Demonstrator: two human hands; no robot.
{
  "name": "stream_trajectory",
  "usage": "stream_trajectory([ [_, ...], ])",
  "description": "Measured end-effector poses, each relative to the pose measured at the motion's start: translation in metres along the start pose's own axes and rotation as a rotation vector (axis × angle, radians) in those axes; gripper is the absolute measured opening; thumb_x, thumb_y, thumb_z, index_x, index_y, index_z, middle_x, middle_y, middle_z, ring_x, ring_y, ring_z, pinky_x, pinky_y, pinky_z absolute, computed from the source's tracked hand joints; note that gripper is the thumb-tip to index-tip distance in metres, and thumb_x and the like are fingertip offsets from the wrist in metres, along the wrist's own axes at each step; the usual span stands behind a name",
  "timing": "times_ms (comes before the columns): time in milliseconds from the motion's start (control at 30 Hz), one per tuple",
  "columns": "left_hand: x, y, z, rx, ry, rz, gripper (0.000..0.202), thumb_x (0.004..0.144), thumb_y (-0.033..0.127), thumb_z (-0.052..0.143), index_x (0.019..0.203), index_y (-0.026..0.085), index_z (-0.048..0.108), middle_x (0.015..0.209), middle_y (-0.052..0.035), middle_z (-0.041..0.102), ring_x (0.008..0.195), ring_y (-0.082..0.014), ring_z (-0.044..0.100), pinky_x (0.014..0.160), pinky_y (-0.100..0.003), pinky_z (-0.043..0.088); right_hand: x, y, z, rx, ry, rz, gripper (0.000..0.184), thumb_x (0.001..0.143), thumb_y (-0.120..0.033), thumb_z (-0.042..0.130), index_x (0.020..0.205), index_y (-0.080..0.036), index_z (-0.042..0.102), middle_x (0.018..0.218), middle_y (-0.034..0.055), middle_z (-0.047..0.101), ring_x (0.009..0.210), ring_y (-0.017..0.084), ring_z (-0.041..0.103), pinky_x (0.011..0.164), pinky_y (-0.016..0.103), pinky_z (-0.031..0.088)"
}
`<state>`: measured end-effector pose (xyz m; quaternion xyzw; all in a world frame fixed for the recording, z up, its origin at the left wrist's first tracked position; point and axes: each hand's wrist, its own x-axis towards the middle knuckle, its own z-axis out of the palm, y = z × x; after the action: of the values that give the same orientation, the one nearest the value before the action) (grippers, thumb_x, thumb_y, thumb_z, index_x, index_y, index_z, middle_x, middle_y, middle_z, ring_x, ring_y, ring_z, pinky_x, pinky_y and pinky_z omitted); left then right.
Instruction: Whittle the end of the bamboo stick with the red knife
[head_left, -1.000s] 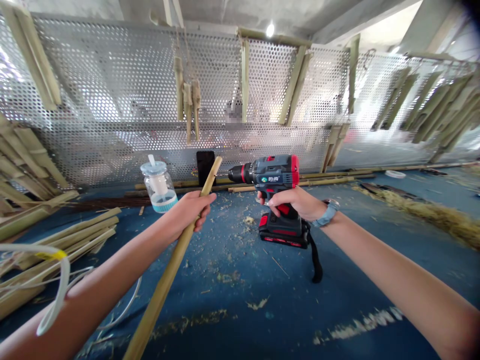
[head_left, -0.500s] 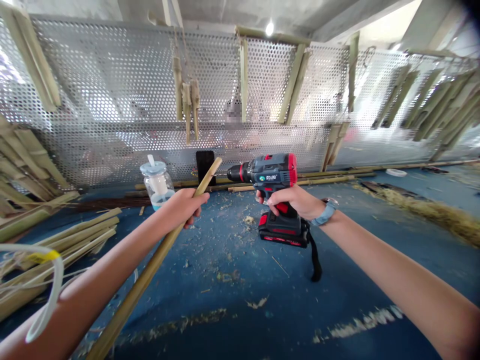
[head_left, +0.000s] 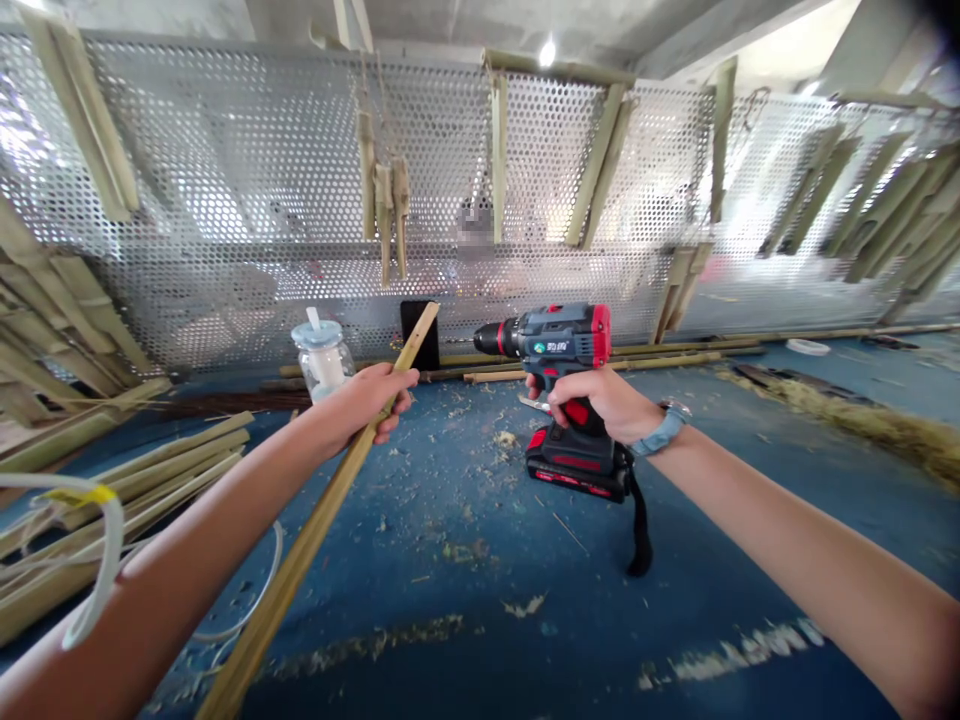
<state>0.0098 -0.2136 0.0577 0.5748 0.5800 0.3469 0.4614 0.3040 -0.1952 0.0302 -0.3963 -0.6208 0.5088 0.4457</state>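
While the left hand (head_left: pixel 364 405) clamps round a slim bamboo strip (head_left: pixel 319 520), the right hand (head_left: pixel 592 400) wraps firmly about the grip of a red-and-grey cordless drill (head_left: pixel 544 338), so both hands are full! The strip runs on a slant, its tip rising past the fist and its lower end dropping out of the bottom of the view. The drill's chuck (head_left: pixel 491 340) points left toward that tip, close but not touching. Down below, the battery pack (head_left: pixel 574 470) sits just over the blue work surface (head_left: pixel 420 650), though whether it touches is impossible to call from here. A black wrist strap (head_left: pixel 640 530) dangles beneath it, and a pale blue band (head_left: pixel 664 428) circles the right wrist. Just past the left hand stands a clear jar with a blue lid (head_left: pixel 322 360), with a black phone (head_left: pixel 418 335) upright behind the strip's tip. Bundled bamboo strips (head_left: pixel 127 480) crowd the left edge under a loop of white cord (head_left: pixel 116 540), long bamboo poles (head_left: pixel 615 362) line the far edge, and wood shavings (head_left: pixel 480 550) litter the surface. Beyond, bamboo pieces (head_left: pixel 390 210) hang against a perforated metal screen (head_left: pixel 225 170).
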Motion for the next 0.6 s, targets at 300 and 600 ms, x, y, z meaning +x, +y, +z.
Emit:
stream_trajectory([
  [300,-0.02,0.007,0.015,0.022,-0.218,0.042,0.018,0.105,0.039,0.052,0.094,0.024,0.049,0.077,0.0045,0.062,0.044,-0.0091,0.057,0.038,-0.025,0.05,0.014,0.024,0.004,0.19,0.356,-0.146,0.018,0.059,-0.026,0.074,0.077,-0.021,0.072,0.074,0.0001,0.069,0.059,0.014,0.061,0.054,0.028,0.05],
  [600,-0.035,-0.013,0.058,0.161,-0.464,0.012,0.025,0.104,0.044,0.053,0.093,0.028,0.037,0.07,0.0076,0.059,0.041,-0.0107,0.057,0.036,-0.023,0.04,0.017,0.027,0.011,0.303,0.371,-0.119,0.042,0.057,-0.04,0.095,0.087,-0.022,0.072,0.09,0.0013,0.073,0.082,0.022,0.074,0.066,0.033,0.058],
])
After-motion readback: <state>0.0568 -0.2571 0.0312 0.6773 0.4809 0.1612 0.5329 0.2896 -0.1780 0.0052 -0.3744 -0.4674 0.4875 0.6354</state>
